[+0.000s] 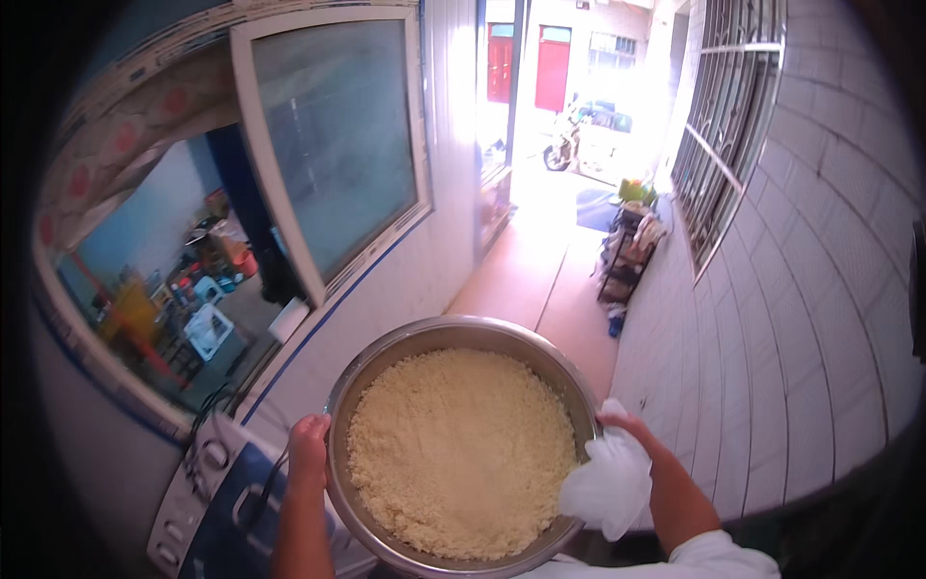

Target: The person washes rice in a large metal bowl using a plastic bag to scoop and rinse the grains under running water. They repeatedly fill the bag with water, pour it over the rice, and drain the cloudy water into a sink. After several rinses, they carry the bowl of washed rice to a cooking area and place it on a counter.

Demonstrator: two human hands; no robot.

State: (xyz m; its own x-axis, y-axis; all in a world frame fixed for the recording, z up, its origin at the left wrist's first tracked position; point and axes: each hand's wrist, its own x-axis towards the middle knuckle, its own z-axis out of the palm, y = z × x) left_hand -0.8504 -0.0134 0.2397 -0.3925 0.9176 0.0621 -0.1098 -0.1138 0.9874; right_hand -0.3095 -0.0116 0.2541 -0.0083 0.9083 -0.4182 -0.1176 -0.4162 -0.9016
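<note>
A large round stainless steel basin (434,329) is carried level in front of me. It is nearly full of a pale yellow, crumbly, grain-like food (463,449) with a fairly even surface. My left hand (309,440) grips the left side of the rim. On the opposite side my right hand (628,425) holds the rim together with a crumpled white plastic bag (611,485). The bag hangs over the basin's right edge and hides part of it. Most of the fingers of both hands are tucked out of sight.
To the left, a washing machine (217,499) with cords stands below a sliding window (340,145). Through its opening, stools (208,329) and clutter show. A tiled wall (788,304) with a barred window (731,108) runs along the right. A loaded rack (628,250) narrows the passage; a motorcycle (568,141) stands outside.
</note>
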